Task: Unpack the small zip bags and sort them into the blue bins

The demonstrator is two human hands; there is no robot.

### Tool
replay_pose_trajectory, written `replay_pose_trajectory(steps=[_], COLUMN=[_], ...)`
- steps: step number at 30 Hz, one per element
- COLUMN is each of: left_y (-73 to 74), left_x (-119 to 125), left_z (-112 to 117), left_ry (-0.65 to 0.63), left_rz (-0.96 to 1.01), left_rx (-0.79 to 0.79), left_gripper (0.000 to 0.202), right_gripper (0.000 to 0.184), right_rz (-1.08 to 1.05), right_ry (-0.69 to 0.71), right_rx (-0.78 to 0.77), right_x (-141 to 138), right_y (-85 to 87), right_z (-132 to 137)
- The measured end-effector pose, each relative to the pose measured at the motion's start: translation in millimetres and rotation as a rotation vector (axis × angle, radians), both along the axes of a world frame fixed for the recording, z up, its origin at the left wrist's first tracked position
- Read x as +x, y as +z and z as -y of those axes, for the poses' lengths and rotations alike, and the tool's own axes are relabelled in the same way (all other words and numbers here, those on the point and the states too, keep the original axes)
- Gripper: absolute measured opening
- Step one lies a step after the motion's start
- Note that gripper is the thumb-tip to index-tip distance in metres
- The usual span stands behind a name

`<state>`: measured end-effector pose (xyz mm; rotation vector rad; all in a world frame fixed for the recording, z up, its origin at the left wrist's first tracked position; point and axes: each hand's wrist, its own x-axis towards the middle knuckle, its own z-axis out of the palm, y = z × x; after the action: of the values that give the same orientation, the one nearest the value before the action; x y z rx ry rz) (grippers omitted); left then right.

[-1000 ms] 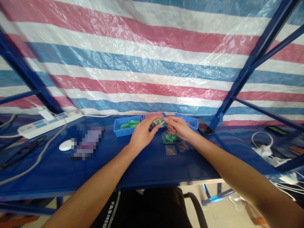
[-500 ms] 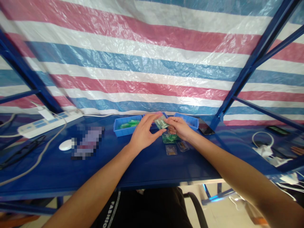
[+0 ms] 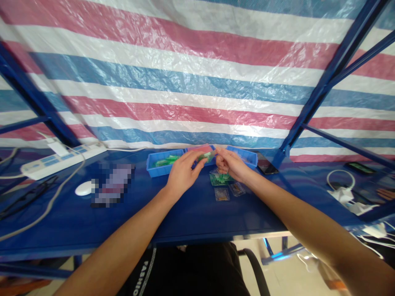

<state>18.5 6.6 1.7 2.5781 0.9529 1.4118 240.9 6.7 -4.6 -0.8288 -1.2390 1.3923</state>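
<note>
My left hand (image 3: 182,172) is closed on a small clear plastic bag (image 3: 205,156) with pale green pieces in it, pinched between thumb and fingers. At the bag's right edge, my right hand (image 3: 230,165) has its thumb and forefinger pressed together, other fingers curled. Under the right hand lies a bag of green pieces (image 3: 219,178), partly covered. Nearer me are two small clear bags, one with brass-coloured pieces (image 3: 222,194) and another with dark contents (image 3: 237,189). Behind the hands stands a blue bin with something pink (image 3: 199,149), mostly hidden.
A blue bin of green pieces (image 3: 154,166) stands left of my hands, another blue bin (image 3: 253,159) right. Beyond it lies a black phone (image 3: 267,163). On the left are a power strip (image 3: 66,160), a white mouse-like object (image 3: 84,188) and a cable (image 3: 51,207).
The bag has tilted, from showing its broad face to being seen more edge-on. My right fingers have shifted up along its right edge; the left hand keeps its grip.
</note>
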Motion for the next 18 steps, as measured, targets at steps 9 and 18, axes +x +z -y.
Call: replay_pose_trajectory(steps=[9, 18], left_y=[5.2, -0.9], left_x=[2.6, -0.5], left_z=[8.4, -0.6], left_ry=[0.003, -0.16], left_rz=[0.001, -0.065], left_rx=[-0.095, 0.044], left_gripper=[0.052, 0.031], right_gripper=[0.044, 0.042], right_rz=[0.03, -0.04], right_ry=[0.021, 0.04], right_rx=[0.028, -0.065], right_x=[1.5, 2.2], right_y=[-8.0, -4.2], right_z=[-1.6, -1.2])
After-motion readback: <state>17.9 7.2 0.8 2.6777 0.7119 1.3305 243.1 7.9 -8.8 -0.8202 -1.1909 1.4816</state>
